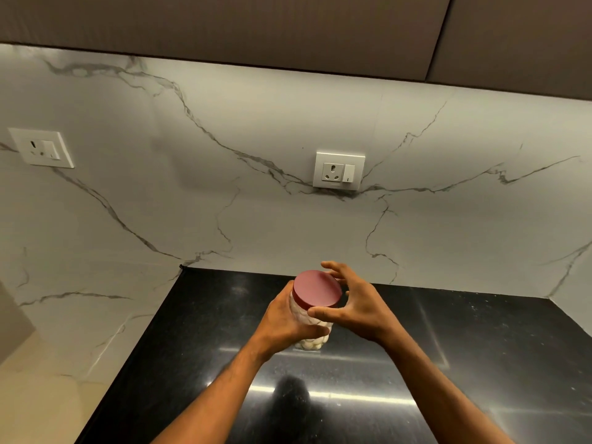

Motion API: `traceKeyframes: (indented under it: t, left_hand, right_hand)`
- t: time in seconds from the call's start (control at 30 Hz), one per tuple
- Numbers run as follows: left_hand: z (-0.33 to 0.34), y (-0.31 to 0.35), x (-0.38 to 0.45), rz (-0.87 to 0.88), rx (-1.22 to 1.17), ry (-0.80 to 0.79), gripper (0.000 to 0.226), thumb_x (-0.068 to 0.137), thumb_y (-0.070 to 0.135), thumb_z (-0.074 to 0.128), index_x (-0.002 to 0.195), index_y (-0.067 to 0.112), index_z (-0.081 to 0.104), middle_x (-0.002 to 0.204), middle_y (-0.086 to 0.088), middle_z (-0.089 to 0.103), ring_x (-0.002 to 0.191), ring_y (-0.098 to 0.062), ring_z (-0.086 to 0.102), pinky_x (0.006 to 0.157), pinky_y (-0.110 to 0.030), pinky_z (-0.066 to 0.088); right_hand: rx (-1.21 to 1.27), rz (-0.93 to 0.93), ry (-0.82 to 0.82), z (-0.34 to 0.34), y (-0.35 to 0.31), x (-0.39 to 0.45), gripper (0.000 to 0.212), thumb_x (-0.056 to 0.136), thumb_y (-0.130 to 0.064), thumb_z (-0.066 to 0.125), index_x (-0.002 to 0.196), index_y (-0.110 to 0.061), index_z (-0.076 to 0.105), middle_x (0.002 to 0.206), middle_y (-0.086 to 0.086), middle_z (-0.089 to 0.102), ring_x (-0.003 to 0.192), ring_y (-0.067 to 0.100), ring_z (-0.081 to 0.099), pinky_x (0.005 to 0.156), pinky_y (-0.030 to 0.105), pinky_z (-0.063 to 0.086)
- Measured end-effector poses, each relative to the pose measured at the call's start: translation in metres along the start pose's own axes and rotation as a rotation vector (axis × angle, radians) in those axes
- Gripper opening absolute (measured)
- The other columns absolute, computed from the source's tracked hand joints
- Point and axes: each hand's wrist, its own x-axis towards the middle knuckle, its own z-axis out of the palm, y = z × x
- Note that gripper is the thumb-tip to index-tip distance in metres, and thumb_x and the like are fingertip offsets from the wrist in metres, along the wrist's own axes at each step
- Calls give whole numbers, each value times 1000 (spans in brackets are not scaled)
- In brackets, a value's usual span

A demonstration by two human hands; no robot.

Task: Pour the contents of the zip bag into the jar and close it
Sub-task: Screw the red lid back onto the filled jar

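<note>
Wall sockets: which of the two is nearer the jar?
The socket directly above the red-lidded jar; the other socket sits far off on the left wall.

We see clear jar [312, 325] upright on black countertop [198, 331], packed with pale, rounded pieces. Red lid [317, 288] sits on jar mouth. Left hand [288, 322] wraps jar body, thumb across front. Right hand [355, 302] cupped at lid's right edge, fingers spread; thumb lies along lid's near rim, fingertips near far rim. We cannot tell how firmly it grips. Marble backsplash [224, 161] behind carries centre socket [339, 170] and left socket [41, 147]. Brown cabinets [256, 27] above.
</note>
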Motion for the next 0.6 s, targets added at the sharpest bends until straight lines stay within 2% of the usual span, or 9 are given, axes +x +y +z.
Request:
traceKeyframes:
  t: [0.07, 0.13, 0.23, 0.33, 0.4, 0.5, 0.6]
  left_hand:
    - [1, 1, 0, 2, -2, -10, 98, 56, 39, 95, 138, 37, 41, 127, 10, 61, 117, -8, 61, 102, -36, 54]
    - [0, 2, 0, 12, -8, -21, 99, 57, 38, 94, 140, 34, 41, 127, 8, 61, 118, -8, 61, 102, -37, 53]
    - [-1, 4, 1, 27, -27, -22, 98, 59, 31, 94, 141, 30, 41, 128, 6, 62, 118, -10, 61, 103, -38, 53]
    - [0, 6, 2, 33, -32, -11, 95, 60, 28, 94, 140, 28, 42, 128, 5, 63, 118, -10, 62, 103, -39, 53]
    - [1, 9, 2, 36, -39, 12, 94, 61, 29, 94, 140, 28, 43, 128, 4, 63, 118, -11, 62, 103, -41, 53]
    - [4, 11, 1, 43, -41, 45, 98, 58, 41, 93, 141, 26, 43, 130, 4, 62, 119, -12, 62, 104, -41, 52]
    - [2, 9, 0, 38, -39, 31, 99, 59, 38, 93, 142, 23, 43, 131, 2, 62, 120, -14, 62, 104, -41, 52]
  right_hand:
    - [-81, -18, 77, 6, -2, 0, 102, 58, -76, 71, 141, -27, 39, 138, -4, 50, 118, 8, 50, 95, 20, 49]
    - [-75, -12, 42, 4, -2, 1, 107, 55, -79, 68, 143, -28, 36, 140, -4, 45, 122, 10, 47, 101, 30, 49]
    - [107, -17, -112, -4, 1, 4, 104, 62, -62, 77, 149, -30, 29, 146, -7, 41, 128, 8, 44, 105, 26, 45]
    - [196, -41, -79, -4, 3, 5, 94, 68, -46, 82, 147, -32, 33, 143, -9, 47, 127, 1, 46, 98, 15, 44]
    - [196, -38, 45, 5, 3, 3, 92, 66, -49, 83, 143, -30, 38, 138, -7, 51, 123, -1, 49, 97, 16, 47]
    - [156, -27, 227, 25, 2, 0, 95, 59, -66, 77, 138, -25, 43, 132, -6, 54, 118, 6, 54, 97, 22, 50]
    - [185, -17, 204, 27, 3, 0, 102, 57, -69, 75, 142, -27, 37, 134, -5, 50, 120, 8, 51, 99, 20, 47]
